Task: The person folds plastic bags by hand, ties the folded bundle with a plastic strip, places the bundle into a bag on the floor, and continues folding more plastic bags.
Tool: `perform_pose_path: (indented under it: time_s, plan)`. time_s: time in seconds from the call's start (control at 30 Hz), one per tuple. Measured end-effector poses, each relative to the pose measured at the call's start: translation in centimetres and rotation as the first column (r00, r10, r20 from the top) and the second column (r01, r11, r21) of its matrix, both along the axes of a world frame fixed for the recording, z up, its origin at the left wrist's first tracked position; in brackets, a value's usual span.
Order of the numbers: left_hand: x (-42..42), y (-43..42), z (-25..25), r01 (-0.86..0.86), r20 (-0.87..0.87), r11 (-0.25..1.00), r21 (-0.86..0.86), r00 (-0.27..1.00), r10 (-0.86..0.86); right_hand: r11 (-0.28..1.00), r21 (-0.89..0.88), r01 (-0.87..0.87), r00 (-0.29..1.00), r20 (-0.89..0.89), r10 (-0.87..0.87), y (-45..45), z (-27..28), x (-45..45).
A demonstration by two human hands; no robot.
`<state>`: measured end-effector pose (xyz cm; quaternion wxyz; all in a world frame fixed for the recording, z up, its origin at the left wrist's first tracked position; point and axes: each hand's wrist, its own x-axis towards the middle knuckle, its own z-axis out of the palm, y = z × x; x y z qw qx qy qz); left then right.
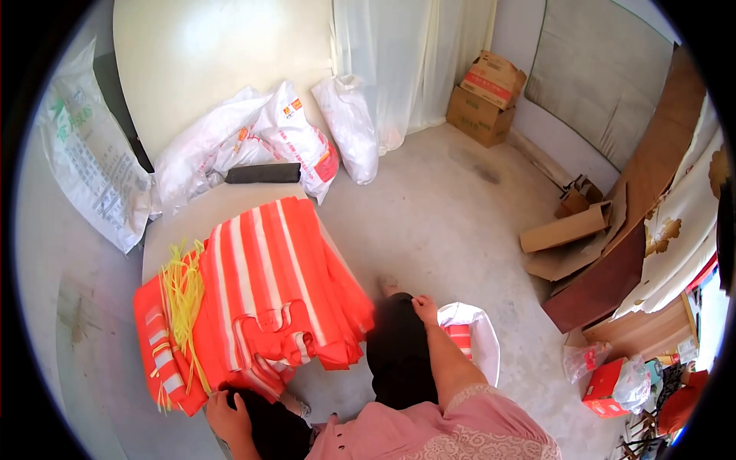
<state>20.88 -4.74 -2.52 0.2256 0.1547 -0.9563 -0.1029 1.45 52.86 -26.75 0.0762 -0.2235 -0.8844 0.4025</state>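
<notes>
My left hand (228, 420) rests half-open at my left knee (264, 422); my right hand (424, 309) rests half-open, fingers bent, on my right knee (397, 322). Neither visibly holds anything. The striped fabric stack (264, 264) lies on the table (208, 208), overhanging its right edge. Yellow strips (182, 295) lie toward the left edge; a black object (263, 173) lies at the far edge.

Green and blue-grey characters, too blurred to read, run down a white sack (96, 172) at left, while a bulging white bag (295, 142) nearby carries red lettering and an orange-and-red emblem, also illegible. Across the room, the upper carton (493, 80) bears a red printed band above the lower carton (477, 116), marked with faint, unreadable print.
</notes>
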Motion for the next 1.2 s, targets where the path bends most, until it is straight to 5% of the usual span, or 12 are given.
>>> perform_pose_path:
  time_s: [0.07, 0.17, 0.27, 0.37, 0.57, 0.67, 0.97, 1.13, 1.2]
  plan:
    - [0.1, 0.1, 0.1, 0.001, 0.008, 1.000, -0.006, 1.000, -0.001, 0.933, 0.352, 0.082, 0.988, -0.149, -0.031, -1.8, 4.2, 1.6]
    - [0.0, 0.5, 0.6, 0.002, 0.019, 1.000, -0.029, 1.000, -0.001, 0.999, 0.020, -0.030, 0.999, -0.021, 0.031, 1.1, -6.2, -1.5]
    - [0.2, 0.4, 0.6, -0.005, 0.028, 1.000, -0.030, 1.000, 0.006, 0.998, -0.057, -0.033, 0.996, 0.085, 0.038, 0.9, -4.6, -1.0]
    - [0.2, 0.2, 0.5, 0.001, 0.030, 1.000, -0.017, 1.000, 0.000, 0.986, -0.083, -0.143, 0.989, 0.012, 0.144, 1.9, -6.1, -1.7]
    - [0.2, 0.4, 0.6, -0.005, 0.029, 0.999, -0.038, 1.000, 0.006, 0.980, 0.046, -0.195, 0.980, 0.054, 0.192, 1.4, -2.8, -2.0]
    - [0.1, 0.3, 0.4, -0.004, 0.025, 0.999, -0.039, 1.000, 0.005, 0.931, 0.261, -0.256, 0.959, 0.193, 0.210, 0.4, 0.6, -1.5]
    - [0.0, 0.1, 0.3, -0.008, 0.037, 1.000, -0.019, 0.999, 0.008, 0.950, 0.120, -0.287, 0.955, 0.113, 0.274, 1.6, -0.8, -2.3]
    - [-0.3, -0.1, 0.4, 0.001, 0.052, 1.000, 0.001, 0.999, -0.001, 0.974, 0.062, -0.217, 0.976, 0.041, 0.215, -3.9, 13.5, 1.4]
    - [-0.3, -0.1, 0.4, 0.002, 0.053, 1.000, -0.002, 0.999, -0.002, 0.982, 0.069, -0.177, 0.984, 0.028, 0.176, -3.5, 11.9, 1.2]
